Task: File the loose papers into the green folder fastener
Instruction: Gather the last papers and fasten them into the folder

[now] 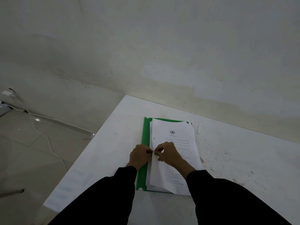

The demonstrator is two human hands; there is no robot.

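A green folder [145, 140] lies open on the white table [235, 156], its left margin bare. A stack of white printed papers [178, 138] lies on it, the top sheet bearing a small round emblem. My left hand [141, 155] and my right hand [167, 153] meet at the left edge of the stack, about halfway down. Both have fingers curled and pinch at the paper's edge there. Whatever lies under the fingertips, including the fastener prongs, is hidden. Dark sleeves cover both forearms.
A small white strip [199, 127], like a fastener bar, lies on the table just right of the folder's top corner. The table stands against a pale wall. To the left is a tiled floor with a white cable [48, 140] trailing across it.
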